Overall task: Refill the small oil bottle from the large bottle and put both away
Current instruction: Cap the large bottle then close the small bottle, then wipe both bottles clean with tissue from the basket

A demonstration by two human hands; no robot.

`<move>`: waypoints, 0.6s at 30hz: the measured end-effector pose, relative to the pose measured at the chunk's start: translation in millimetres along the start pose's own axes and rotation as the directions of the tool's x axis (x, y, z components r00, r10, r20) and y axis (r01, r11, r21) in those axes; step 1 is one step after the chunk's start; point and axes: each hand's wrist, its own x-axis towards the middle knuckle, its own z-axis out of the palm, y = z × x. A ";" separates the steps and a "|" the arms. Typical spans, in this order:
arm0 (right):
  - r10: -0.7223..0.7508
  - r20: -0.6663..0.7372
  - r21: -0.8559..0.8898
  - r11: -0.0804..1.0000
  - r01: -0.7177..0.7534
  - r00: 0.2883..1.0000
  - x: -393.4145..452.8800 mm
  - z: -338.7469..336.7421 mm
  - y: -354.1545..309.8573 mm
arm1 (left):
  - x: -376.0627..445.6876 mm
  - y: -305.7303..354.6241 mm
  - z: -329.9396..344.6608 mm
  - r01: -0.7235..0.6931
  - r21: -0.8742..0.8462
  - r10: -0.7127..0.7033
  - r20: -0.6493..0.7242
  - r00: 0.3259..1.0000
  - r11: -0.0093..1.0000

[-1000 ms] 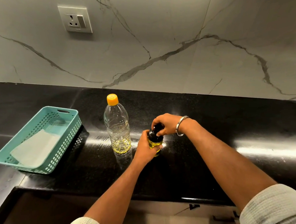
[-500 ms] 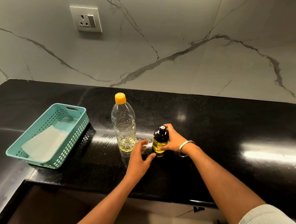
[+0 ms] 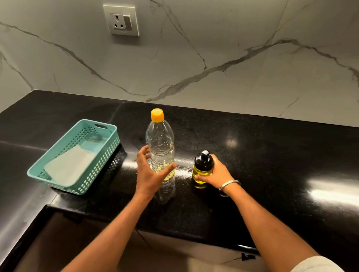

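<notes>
This is a home kitchen. A polished black stone counter (image 3: pixel 277 153) with a glossy, speckled top runs along a wall of white marble-look slabs with grey veins (image 3: pixel 220 54), where a white wall socket with a switch (image 3: pixel 121 20) is set. On it stand a clear plastic cooking-oil bottle with an orange cap (image 3: pixel 160 143) and a teal perforated plastic basket (image 3: pixel 84 149).

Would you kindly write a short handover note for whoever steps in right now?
Left hand: curled round the lower body of the large bottle, thumb in front.
Right hand: grips the small oil bottle.
Both bottles stand upright on the black counter, apart, caps on.
Done, it seems: small bottle holds yellow oil and is capped; large one is nearly empty.
Left: put both away, probably into the teal basket on the left, which holds a white sheet.
</notes>
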 end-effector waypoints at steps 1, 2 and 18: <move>-0.004 -0.003 0.003 1.000 0.004 1.000 0.0 0.3 0.4 | 2.2 1.2 1.8 0.003 -0.003 -0.003 0.005 1.000 1.000; -0.010 -0.004 0.004 1.000 0.010 1.000 -0.2 0.5 0.3 | 3.8 0.4 3.2 0.004 -0.001 -0.004 0.003 1.000 1.000; -0.048 -0.068 0.076 0.996 0.053 0.997 5.0 6.5 1.8 | 6.6 -10.0 -12.4 -0.038 -0.009 0.038 0.026 0.999 0.999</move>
